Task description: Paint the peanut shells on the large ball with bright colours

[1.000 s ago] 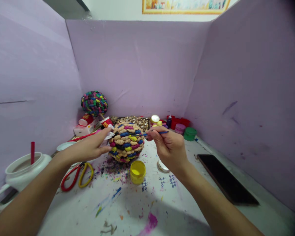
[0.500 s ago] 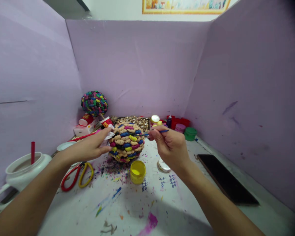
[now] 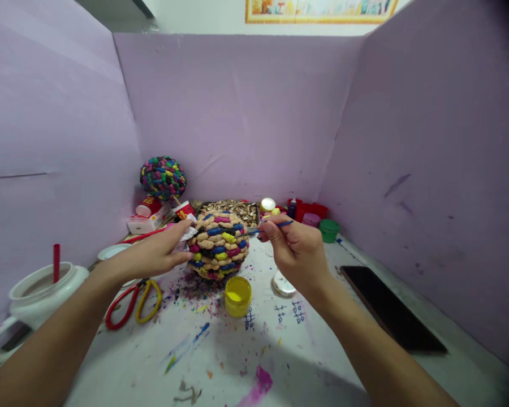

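A ball covered in peanut shells [image 3: 214, 246], some painted yellow, blue, magenta and black and others bare tan, sits on the white table. My left hand [image 3: 169, 249] steadies its left side, thumb and fingers curved against it, with a crumpled white tissue [image 3: 189, 233] by the fingertips. Pinched in my right hand [image 3: 294, 243] is a thin blue paintbrush [image 3: 285, 224], its tip pointing left at the ball's right side near a yellow shell. Whether the tip touches is hard to tell. An uncapped jar of yellow paint [image 3: 238, 298] stands in front of the ball.
Red-and-yellow-handled scissors [image 3: 149, 302] and a white pot [image 3: 46, 294] lie left. A second painted ball [image 3: 163, 178] stands at back left, a tray of shells [image 3: 244, 212] behind. At right are a jar lid [image 3: 284, 284], a green paint jar [image 3: 329, 230] and a black phone [image 3: 390, 308].
The paintbrush and my right hand have shifted slightly right, drawing the tip back from the yellow shell. My left hand and the ball look the same.
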### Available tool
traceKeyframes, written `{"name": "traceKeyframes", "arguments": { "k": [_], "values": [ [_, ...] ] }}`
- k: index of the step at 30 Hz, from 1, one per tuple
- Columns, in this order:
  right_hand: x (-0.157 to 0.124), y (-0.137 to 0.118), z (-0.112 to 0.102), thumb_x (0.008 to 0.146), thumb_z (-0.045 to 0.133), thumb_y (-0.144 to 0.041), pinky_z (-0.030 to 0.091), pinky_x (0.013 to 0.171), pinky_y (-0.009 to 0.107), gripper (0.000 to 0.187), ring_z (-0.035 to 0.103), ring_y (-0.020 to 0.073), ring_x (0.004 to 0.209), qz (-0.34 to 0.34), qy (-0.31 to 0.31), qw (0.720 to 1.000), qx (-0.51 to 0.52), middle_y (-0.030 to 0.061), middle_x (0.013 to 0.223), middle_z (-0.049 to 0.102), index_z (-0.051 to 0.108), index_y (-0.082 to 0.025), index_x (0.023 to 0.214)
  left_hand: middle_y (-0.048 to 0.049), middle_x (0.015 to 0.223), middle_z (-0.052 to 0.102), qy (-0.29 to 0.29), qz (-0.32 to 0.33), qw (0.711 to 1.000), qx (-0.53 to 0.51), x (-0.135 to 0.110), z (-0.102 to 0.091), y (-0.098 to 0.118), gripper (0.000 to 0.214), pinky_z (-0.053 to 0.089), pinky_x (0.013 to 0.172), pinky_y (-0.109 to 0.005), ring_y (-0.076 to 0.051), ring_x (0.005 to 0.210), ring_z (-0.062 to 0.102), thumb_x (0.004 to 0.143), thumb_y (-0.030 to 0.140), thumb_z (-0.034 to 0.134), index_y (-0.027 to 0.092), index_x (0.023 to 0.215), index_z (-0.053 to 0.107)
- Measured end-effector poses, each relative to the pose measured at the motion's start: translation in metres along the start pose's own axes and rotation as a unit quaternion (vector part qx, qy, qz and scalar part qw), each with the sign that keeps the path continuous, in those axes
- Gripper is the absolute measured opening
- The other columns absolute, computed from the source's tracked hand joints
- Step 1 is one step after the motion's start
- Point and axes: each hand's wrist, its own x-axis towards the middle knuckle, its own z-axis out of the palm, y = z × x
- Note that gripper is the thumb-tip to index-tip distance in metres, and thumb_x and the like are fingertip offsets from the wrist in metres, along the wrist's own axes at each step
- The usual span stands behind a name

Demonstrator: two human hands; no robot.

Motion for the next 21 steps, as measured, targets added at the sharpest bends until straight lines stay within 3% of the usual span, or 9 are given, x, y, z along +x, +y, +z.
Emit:
{"name": "traceKeyframes", "arguments": {
  "k": [21],
  "values": [
    [-0.0027, 0.0001, 0.0041, 0.090, 0.050, -0.024, 0.050, 0.057, 0.025, 0.020, 0.065, 0.0140, 0.061, -0.005, 0.009, 0.999, 0.035, 0.0044, 0.068, 0.070, 0.064, -0.016, 0.078, -0.0192, 0.150, 0.031, -0.006, -0.006, 1.000, -0.003, 0.0010, -0.0011, 0.0018, 0.075, 0.028, 0.110, -0.043, -0.029, 0.136, 0.033, 0.085, 0.047, 0.041, 0.006, 0.144, 0.022]
  ]
}}
